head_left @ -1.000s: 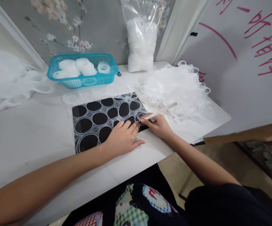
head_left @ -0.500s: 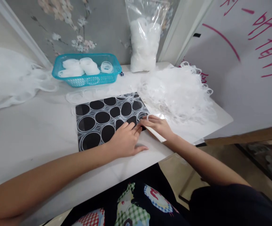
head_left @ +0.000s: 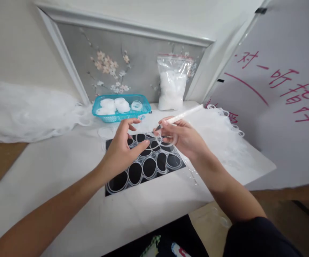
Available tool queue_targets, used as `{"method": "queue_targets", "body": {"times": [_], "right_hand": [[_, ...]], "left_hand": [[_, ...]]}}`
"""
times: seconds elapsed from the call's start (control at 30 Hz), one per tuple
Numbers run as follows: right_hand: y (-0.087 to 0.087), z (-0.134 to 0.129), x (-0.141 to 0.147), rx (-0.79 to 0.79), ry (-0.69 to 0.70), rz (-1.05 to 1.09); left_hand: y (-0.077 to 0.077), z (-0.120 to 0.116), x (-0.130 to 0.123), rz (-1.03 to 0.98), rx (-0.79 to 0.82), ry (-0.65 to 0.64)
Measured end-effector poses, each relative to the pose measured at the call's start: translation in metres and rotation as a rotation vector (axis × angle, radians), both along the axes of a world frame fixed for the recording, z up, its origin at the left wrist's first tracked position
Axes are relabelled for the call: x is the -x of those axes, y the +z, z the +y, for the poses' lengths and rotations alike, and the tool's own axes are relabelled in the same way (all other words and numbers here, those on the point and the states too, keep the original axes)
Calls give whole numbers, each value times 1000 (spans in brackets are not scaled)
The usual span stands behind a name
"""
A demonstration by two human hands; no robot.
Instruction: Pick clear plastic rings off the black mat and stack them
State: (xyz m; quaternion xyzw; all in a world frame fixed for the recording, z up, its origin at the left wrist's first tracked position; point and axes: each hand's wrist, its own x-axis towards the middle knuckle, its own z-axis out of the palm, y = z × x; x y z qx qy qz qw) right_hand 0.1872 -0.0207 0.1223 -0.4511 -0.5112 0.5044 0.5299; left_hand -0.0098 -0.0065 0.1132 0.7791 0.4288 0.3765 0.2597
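While the right hand (head_left: 182,137) is gripping the white stick tool (head_left: 182,116) and a clear ring (head_left: 163,137) above the black mat (head_left: 146,166), the left hand (head_left: 123,146) is hovering open; I'd be pinching gently.

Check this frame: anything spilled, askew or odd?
Mostly tidy. The black mat lies skewed to the table edge. A few clear rings seem to lie on the floor below the front edge. Loose white trimmings are heaped at the right.
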Motion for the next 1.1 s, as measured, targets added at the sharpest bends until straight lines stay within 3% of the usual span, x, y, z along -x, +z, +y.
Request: {"method": "queue_targets", "body": {"times": [0.13, 0.37, 0.5, 0.7, 0.77, 0.9, 1.1], "right_hand": [[12, -2, 31, 48, 260, 190], [41, 3, 61, 89, 533, 360], [45, 0, 65, 21, 542, 352], [39, -2, 62, -27, 527, 448], [37, -3, 63, -65, 506, 413], [36, -8, 68, -114, 509, 413], [36, -14, 72, -53, 466, 471]], "left_hand": [[26, 3, 19, 28, -40, -11], [45, 15, 49, -37, 104, -201], [52, 12, 60, 16, 115, -136], [56, -4, 59, -267, -125, 154], [58, -12, 57, -287, -140, 172], [58, -22, 57, -204, 58, 37], [60, -19, 54, -240, 424, -119]]}}
